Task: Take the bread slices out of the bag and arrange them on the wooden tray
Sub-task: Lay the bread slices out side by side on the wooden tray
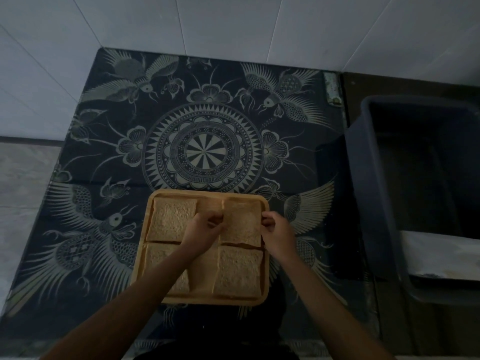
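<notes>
A square wooden tray [207, 300] lies near the front of a patterned cloth. Several bread slices lie flat in it. The far-left slice [171, 219] and the near-right slice [237, 271] show fully. My left forearm partly covers the near-left slice [157, 258]. My left hand [204, 229] pinches the left edge of the far-right slice [241, 222]. On that slice's right edge, my right hand [276, 228] pinches too. No bread bag is in view.
The dark cloth [202, 149], printed with birds and a round medallion, covers the surface against a white tiled wall. A dark plastic bin [389, 203] stands at the right, with something pale [439, 255] lying in its near part.
</notes>
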`<state>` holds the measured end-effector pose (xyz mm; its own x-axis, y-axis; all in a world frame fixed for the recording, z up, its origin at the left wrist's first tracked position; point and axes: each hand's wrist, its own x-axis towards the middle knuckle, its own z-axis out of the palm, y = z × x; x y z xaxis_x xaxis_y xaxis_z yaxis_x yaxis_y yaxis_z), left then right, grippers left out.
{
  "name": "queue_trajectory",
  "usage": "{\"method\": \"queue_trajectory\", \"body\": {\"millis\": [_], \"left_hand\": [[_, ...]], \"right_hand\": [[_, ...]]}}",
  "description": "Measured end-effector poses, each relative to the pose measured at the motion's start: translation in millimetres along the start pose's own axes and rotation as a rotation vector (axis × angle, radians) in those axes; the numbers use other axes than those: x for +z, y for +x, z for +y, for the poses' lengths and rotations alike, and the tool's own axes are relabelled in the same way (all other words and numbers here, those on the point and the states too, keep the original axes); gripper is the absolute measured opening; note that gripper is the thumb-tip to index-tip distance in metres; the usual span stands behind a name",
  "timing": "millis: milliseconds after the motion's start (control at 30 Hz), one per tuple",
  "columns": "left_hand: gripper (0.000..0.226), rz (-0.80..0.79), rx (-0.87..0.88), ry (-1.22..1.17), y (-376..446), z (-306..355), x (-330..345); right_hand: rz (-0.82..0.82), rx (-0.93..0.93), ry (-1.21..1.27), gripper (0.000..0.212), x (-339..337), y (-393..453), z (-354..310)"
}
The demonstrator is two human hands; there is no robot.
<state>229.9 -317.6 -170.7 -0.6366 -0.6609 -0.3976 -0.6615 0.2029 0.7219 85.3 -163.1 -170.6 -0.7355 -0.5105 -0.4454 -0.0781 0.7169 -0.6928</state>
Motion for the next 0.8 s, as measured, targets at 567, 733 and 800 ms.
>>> {"method": "queue_trajectory", "body": {"millis": [567,733,800], "left_hand": [[0.021,0.016,-0.040,-0.017,-0.7,-2.7,1.0],[0.025,0.005,-0.049,-0.022,-13.8,-6.7,-2.4],[0.027,-0.013,-0.063,-0.050,-24.2,-12.3,-3.4]], "right_hand": [[0.019,-0.032,-0.015,0.039,-0.9,-5.9,0.6],[0.063,-0.027,0.055,0.032,-6.7,-21.6,9.6],[0.071,-0.022,0.059,0.025,-8.0,-35.0,18.1]]}}
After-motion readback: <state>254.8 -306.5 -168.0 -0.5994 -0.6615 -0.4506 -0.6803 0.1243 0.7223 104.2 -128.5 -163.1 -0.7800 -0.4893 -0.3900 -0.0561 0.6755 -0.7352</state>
